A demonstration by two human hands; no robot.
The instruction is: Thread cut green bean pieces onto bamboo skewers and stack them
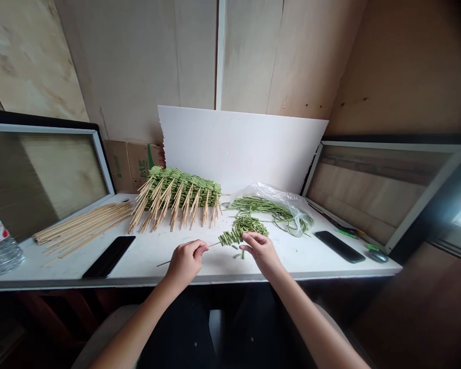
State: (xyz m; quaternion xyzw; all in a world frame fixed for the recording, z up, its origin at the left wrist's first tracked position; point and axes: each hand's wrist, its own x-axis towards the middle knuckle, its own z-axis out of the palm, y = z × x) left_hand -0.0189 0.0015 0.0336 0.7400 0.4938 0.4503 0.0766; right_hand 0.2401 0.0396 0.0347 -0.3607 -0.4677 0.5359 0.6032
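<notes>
My left hand (pixel 186 260) is closed in a pinch on a thin bamboo skewer (pixel 214 244) that carries a short row of cut green bean pieces (pixel 231 237) at its far end. My right hand (pixel 262 251) is closed at that end, fingertips touching the bean pieces. Just behind lies a small heap of cut bean pieces (pixel 250 224). A stack of finished bean skewers (pixel 179 196) sits at the back, and a bundle of bare skewers (pixel 83 228) lies to the left.
A clear plastic bag of long green beans (pixel 276 207) lies to the right. Two black phones (pixel 109 256) (pixel 339 246) rest on the white table (pixel 157 259). A water bottle (pixel 0 246) stands far left. A white board (pixel 238 146) leans on the wall.
</notes>
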